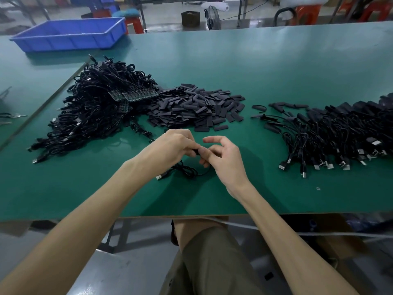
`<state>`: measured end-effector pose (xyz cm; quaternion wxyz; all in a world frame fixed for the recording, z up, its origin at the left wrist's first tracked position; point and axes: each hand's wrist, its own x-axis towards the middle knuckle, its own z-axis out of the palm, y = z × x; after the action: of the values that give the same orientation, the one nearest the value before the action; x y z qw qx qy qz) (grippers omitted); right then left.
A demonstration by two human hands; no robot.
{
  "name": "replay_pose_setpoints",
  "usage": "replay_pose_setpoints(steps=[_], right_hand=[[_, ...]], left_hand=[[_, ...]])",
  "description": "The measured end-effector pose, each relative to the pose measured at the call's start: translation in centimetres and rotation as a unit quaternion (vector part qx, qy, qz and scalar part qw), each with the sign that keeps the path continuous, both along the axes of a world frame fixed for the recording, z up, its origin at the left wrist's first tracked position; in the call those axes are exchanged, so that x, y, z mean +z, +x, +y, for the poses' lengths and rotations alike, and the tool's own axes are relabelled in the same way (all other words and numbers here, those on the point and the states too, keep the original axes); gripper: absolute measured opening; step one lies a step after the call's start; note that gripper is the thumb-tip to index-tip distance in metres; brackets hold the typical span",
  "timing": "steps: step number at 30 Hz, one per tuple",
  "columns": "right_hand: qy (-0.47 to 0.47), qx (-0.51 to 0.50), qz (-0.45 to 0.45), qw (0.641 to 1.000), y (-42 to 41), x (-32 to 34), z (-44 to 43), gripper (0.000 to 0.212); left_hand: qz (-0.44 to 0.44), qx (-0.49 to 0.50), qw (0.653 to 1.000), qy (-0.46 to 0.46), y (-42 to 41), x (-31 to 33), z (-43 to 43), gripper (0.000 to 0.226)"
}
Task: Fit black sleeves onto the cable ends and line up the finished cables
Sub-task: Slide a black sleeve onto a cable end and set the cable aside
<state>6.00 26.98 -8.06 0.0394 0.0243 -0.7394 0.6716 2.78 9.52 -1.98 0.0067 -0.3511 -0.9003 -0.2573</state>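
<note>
My left hand (172,145) and my right hand (221,155) meet above the green table (276,71), near its front edge. Between their fingertips they pinch a black sleeve (196,151) on the end of a thin black cable (187,170). The cable loops down onto the table, and its silver USB plug (159,177) lies below my left wrist. A heap of loose black sleeves (195,107) lies just beyond my hands. Unfinished cables are piled at the left (95,109). Sleeved cables lie in a row at the right (336,135).
A blue plastic bin (70,35) stands at the far left corner of the table. Small green circuit boards (134,95) show in the left cable pile. A few single sleeved cables (274,118) lie between the sleeve heap and the right row.
</note>
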Motion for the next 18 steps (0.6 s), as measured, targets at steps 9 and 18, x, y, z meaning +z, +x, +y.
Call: replay_pose_setpoints(steps=[9, 18], right_hand=[[0.004, -0.008, 0.003, 1.000, -0.1, -0.2, -0.1, 0.025], [-0.057, 0.012, -0.001, 0.998, -0.2, -0.1, 0.0, 0.015]], left_hand=[[0.033, -0.009, 0.997, 0.063, 0.3, -1.6, -0.3, 0.027], [0.025, 0.035, 0.993, 0.107, 0.2, -2.1, -0.7, 0.025]])
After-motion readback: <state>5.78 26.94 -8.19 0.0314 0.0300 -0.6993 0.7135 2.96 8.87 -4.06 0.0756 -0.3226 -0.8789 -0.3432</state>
